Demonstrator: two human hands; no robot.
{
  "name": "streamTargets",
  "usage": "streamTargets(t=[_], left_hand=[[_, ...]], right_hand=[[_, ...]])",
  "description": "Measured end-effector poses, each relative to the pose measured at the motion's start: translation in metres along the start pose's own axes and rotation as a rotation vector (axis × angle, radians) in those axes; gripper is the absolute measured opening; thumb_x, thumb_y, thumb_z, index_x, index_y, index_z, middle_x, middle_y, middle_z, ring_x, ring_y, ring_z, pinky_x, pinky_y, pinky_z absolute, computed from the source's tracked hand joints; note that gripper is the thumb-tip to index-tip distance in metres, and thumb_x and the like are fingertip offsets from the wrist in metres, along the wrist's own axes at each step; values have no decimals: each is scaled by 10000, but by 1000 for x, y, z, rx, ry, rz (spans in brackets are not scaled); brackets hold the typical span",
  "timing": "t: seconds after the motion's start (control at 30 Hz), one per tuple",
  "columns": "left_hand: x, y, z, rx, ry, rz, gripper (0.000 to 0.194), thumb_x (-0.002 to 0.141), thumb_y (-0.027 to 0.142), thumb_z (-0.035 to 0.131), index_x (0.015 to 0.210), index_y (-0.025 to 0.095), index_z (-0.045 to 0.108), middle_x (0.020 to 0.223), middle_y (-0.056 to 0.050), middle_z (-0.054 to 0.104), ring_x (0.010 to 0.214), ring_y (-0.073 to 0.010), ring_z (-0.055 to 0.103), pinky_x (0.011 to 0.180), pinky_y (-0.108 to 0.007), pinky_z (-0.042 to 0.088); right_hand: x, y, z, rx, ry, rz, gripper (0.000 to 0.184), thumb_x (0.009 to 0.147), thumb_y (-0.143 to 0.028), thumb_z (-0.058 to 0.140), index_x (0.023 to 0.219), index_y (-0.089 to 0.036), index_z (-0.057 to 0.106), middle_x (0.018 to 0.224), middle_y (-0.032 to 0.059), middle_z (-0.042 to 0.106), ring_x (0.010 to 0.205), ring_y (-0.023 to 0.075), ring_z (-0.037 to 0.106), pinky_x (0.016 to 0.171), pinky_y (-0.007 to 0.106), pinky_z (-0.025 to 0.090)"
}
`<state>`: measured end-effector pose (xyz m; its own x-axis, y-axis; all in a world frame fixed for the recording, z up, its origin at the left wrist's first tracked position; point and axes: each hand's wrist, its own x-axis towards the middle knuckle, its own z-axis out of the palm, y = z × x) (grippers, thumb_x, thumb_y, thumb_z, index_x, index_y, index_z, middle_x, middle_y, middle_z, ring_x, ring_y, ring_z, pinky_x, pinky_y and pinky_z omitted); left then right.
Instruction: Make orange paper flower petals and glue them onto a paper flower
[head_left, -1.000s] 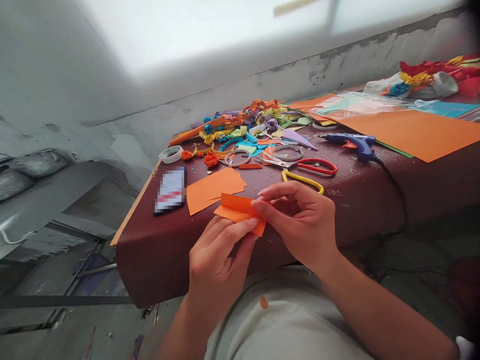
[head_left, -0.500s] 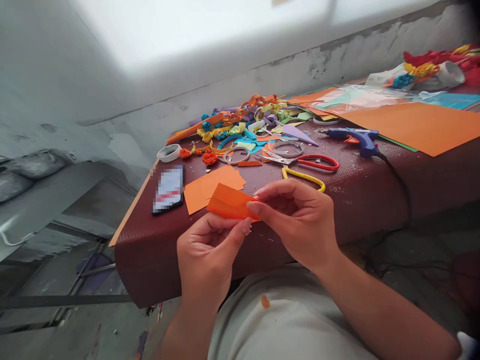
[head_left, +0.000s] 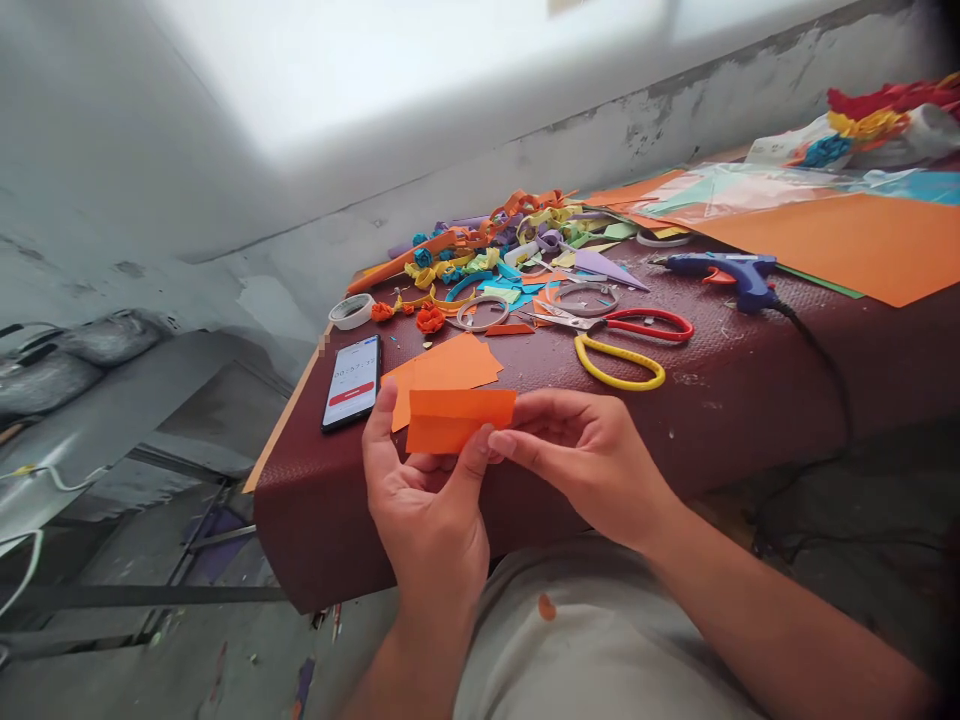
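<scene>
A creased piece of orange paper [head_left: 450, 418] is held up between both hands, above the table's front edge. My left hand [head_left: 435, 500] pinches its lower edge with the thumb in front, its index finger raised beside the paper's left side. My right hand [head_left: 592, 460] grips the lower right corner between thumb and fingertips. Just behind lies a small stack of orange paper pieces [head_left: 457, 362] on the table. Scissors [head_left: 619, 345] with one red and one yellow handle rest open beyond my right hand.
A phone [head_left: 352, 382] lies left on the maroon-covered table [head_left: 322, 500]. Toward the back are a tape roll [head_left: 351, 311], orange paper flowers [head_left: 430, 317] and heaped coloured paper strips [head_left: 517, 225]. On the right are a blue glue gun [head_left: 739, 275] with a black cord and large orange sheets [head_left: 862, 240].
The orange paper has turned from a slant to nearly level, its face now toward me. My left index finger has lifted off it. The view has shifted slightly.
</scene>
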<state>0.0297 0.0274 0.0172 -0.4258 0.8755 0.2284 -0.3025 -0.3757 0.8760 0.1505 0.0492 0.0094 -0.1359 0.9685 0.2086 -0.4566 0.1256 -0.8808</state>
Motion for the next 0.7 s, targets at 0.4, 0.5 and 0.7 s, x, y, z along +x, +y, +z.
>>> streamTargets(t=[0.4,0.5,0.7], left_hand=[[-5,-1,-2,57,-126,-47,680,819,221,851,1423,306,551,1076,-50,798,916,-211,801,826,-324,667],[-4,0,-1,43,-150,-14,474,889,270,782,1332,283,615,1104,-55,774,947,-220,794,835,-342,671],[-4,3,-2,170,-146,31,535,883,274,788,1377,286,583,1281,-96,696,1070,-238,755,926,-353,641]], right_hand=[[4,1,-5,209,-27,153,217,685,-371,950,792,-207,858,721,29,777,632,131,693,666,234,614],[5,-1,-4,207,-8,177,252,642,-383,970,775,-201,856,708,35,770,629,142,688,661,252,611],[5,-3,-4,179,41,198,301,555,-393,1002,714,-195,842,684,40,758,647,154,685,658,263,599]])
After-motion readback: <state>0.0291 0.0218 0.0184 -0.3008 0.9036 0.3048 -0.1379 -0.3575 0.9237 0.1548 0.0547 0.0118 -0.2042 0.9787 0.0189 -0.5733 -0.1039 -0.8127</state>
